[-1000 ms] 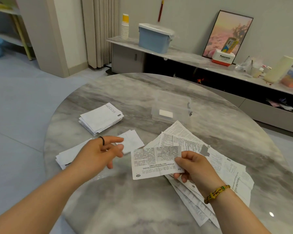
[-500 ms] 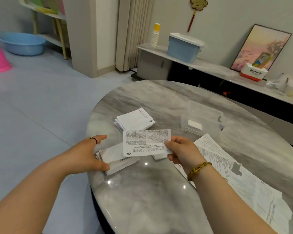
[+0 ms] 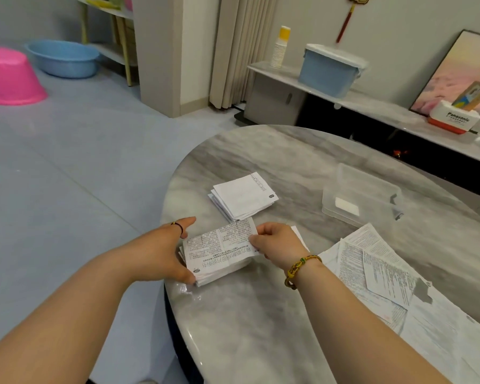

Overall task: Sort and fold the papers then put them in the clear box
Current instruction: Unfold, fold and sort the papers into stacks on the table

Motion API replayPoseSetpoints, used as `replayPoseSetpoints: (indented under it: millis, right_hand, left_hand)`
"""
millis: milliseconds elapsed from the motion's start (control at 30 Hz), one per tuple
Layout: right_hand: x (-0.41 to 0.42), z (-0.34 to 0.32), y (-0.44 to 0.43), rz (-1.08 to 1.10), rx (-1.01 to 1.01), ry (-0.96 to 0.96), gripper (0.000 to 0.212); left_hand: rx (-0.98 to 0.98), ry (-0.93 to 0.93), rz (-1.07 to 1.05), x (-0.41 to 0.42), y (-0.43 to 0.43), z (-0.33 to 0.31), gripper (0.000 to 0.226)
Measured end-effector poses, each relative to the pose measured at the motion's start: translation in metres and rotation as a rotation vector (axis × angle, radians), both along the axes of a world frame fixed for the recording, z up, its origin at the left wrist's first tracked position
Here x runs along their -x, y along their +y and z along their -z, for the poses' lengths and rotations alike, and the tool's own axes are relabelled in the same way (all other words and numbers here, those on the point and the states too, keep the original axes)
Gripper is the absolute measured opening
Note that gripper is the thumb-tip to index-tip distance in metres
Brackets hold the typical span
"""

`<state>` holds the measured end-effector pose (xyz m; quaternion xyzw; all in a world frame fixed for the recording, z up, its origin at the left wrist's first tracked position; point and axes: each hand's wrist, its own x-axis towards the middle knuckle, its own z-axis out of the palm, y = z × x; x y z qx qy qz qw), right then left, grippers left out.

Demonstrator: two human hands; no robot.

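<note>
1. Head view, and the right hand (image 3: pixel 277 242) has the printed leaflet (image 3: pixel 219 246) pinched at its right-hand end, thumb and fingertips clamped on the paper's edge.
2. Left hand (image 3: pixel 161 250) is released and spread. The forefinger reaches out along the far side, and the thumb sits against the near corner of the near pile (image 3: pixel 225 274) of folded papers. It brackets that pile's left end without closing round anything I can see.
3. Now the relation that counts: the leaflet sits directly over the near pile. Its long axis runs left to right across the person, tipped a touch so the right end is farther away. The pile's long axis runs much the same way, so the two are close to lined up.
4. Leaflet's left end looks to be lying on the pile, right beside the left hand. Whether the right end is down or lifted, I can't tell.
5. My read: this is the sorting step, laying the leaflet on its matching pile. The right hand only has to let go, and the left hand is the nearer one for squaring edges.
6. Second stack (image 3: pixel 244 196) lies just beyond, apart from the pile. The clear box (image 3: pixel 372 184) stands farther off on the worktop (image 3: pixel 261 328), on the right hand's side, with unfolded sheets (image 3: pixel 385 273) near that arm.
</note>
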<state>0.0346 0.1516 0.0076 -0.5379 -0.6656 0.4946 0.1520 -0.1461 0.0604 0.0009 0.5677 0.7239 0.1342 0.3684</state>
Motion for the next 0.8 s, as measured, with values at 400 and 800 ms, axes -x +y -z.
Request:
replayPoseSetpoints:
  millis: [400,800]
  right_hand:
    - [0.004,0.02,0.0,-0.064,-0.148,-0.169,0.004]
    - [0.006,0.022,0.0,-0.052,-0.236,-0.304,0.026]
  left_hand:
    - [-0.005,0.24,0.087,-0.025,0.003,0.0,0.098]
    - [-0.072,0.394,0.028,-0.051,0.008,0.01,0.103]
